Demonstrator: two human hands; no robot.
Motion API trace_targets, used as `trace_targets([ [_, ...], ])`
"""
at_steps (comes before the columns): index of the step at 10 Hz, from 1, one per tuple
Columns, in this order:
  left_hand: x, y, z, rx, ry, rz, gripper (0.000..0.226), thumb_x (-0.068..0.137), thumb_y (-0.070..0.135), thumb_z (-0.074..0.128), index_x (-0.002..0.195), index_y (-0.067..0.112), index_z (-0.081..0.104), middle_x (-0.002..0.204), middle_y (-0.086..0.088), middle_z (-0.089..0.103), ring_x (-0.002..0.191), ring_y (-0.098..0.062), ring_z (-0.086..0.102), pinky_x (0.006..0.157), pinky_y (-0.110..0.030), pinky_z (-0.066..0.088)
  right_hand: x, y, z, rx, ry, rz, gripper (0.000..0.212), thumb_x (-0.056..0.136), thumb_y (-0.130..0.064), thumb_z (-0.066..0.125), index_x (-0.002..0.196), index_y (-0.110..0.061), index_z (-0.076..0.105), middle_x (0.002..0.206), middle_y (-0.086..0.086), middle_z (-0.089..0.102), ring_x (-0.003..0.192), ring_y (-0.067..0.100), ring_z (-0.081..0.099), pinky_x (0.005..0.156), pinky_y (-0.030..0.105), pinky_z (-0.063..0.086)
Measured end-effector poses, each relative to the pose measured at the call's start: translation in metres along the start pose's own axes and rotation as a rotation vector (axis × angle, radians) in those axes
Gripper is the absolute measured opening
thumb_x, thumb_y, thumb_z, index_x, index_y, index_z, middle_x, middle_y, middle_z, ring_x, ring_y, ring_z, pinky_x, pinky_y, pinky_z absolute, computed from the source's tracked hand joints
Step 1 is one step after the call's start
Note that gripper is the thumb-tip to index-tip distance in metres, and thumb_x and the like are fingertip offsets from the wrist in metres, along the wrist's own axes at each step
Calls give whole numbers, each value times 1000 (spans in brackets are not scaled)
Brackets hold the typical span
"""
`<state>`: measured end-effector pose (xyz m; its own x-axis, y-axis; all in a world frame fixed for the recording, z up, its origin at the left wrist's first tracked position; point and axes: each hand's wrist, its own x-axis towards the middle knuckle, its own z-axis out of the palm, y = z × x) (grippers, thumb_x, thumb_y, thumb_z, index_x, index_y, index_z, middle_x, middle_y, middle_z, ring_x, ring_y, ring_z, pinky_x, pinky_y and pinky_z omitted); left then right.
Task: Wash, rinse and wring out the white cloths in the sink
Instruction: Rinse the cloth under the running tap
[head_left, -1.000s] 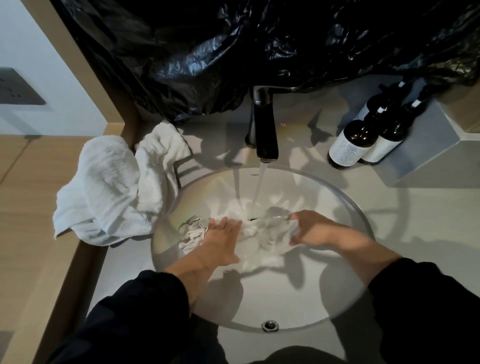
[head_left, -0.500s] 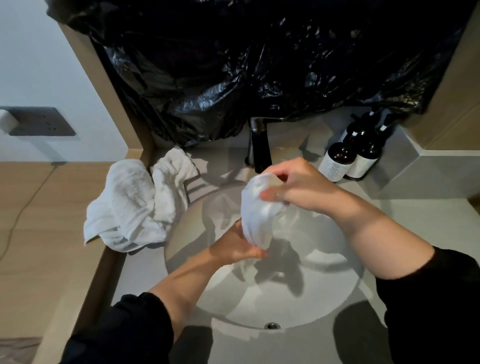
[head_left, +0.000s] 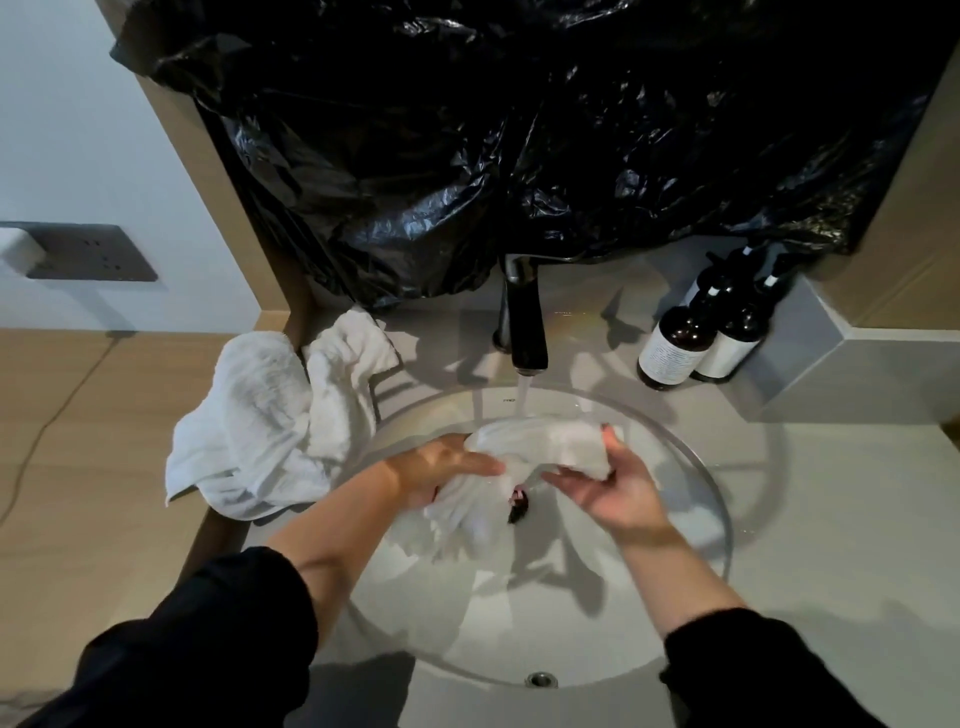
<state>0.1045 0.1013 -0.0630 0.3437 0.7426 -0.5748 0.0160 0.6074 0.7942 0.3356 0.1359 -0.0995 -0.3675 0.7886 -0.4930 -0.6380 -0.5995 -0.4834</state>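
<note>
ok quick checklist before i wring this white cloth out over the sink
1. Both hands on the wet white cloth: ok. The left hand lies over one end; the right hand cradles the other, thumb on top.
2. Grip firm enough to twist: cannot tell. The left thumb is hidden.
3. Cloth over the round white sink basin: ok.
4. Black tap off: not ok. Its water stream runs onto the cloth.
5. Drain clear: cannot tell. It looks dark and the cloth partly covers it.
6. Black sleeves clear of water: ok, pushed up the forearms.
</note>
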Motion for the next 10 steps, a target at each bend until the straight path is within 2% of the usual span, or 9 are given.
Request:
trace_targets([
  [1, 1, 2, -3, -28, 42, -37, 43, 79, 34, 73, 112, 10, 63, 103, -9, 73, 96, -25, 69, 95, -44, 52, 17, 14, 22, -58, 1, 57, 82, 72, -58, 68, 124, 5, 58, 131, 30, 53, 123, 43, 51, 107, 57, 34],
  [2, 6, -6, -4, 31, 121, -22, 71, 75, 57, 67, 128, 11, 57, 117, -6, 67, 112, -24, 63, 98, -38, 49, 34, 19, 50, -165, 22, 88, 80, 79, -57, 59, 133, 1, 51, 131, 22, 55, 120, 35, 55, 102, 46, 44],
  [4, 18, -18, -1, -183, 125, 162, 64, 90, 64, 47, 130, 15, 58, 129, -12, 62, 121, -27, 57, 110, -44, 37, 68, 15, 92, -903, 407, -81, 27, 79, -35, 72, 86, -9, 65, 84, 8, 69, 77, 25, 66, 69, 31, 52],
  [5, 19, -4, 7, -83, 374, 171, 59, 92, 65, 40, 124, 19, 60, 121, 3, 64, 100, -6, 61, 90, -21, 46, 68, 2, 92, -1259, 380, -86, 25, 89, -28, 60, 69, -16, 51, 64, 0, 52, 55, 15, 48, 49, 21, 40],
  [6, 37, 7, 11, -53, 484, 19, 62, 90, 64, 48, 126, 14, 57, 123, 0, 62, 98, -11, 58, 86, -23, 49, 42, -18, 85, -1196, 276, -45, 27, 94, -35, 51, 76, -14, 56, 64, 1, 53, 57, 16, 50, 54, 25, 38],
  [7, 47, 18, 15, -159, 443, -46, 74, 84, 69, 52, 135, 15, 53, 139, -2, 52, 127, -22, 49, 113, -41, 33, 37, -36, 50, -632, 9, 102, 39, 98, -42, 43, 116, -13, 63, 107, 10, 70, 101, 25, 67, 89, 41, 50],
  [8, 51, 19, 13, -185, 274, -9, 49, 93, 55, 50, 128, 23, 59, 135, 6, 54, 126, -14, 50, 110, -30, 34, 27, -38, 24, -390, -65, 170, 55, 86, -43, 61, 130, -9, 57, 129, 16, 61, 118, 30, 59, 91, 44, 52],
  [9, 47, 24, 20, -222, 85, 67, 28, 88, 45, 60, 92, 19, 70, 90, 1, 72, 79, -10, 69, 69, -20, 54, 22, -34, 11, -364, -63, 128, 49, 87, -50, 55, 115, -14, 70, 117, 12, 67, 108, 24, 65, 86, 33, 55],
  [10, 49, 23, 20, -285, 125, 60, 30, 96, 41, 50, 99, 14, 65, 90, -2, 68, 89, -19, 64, 74, -28, 54, 21, -23, 18, -344, -47, 59, 46, 86, -47, 49, 106, -12, 70, 99, 10, 71, 90, 19, 70, 74, 28, 57],
])
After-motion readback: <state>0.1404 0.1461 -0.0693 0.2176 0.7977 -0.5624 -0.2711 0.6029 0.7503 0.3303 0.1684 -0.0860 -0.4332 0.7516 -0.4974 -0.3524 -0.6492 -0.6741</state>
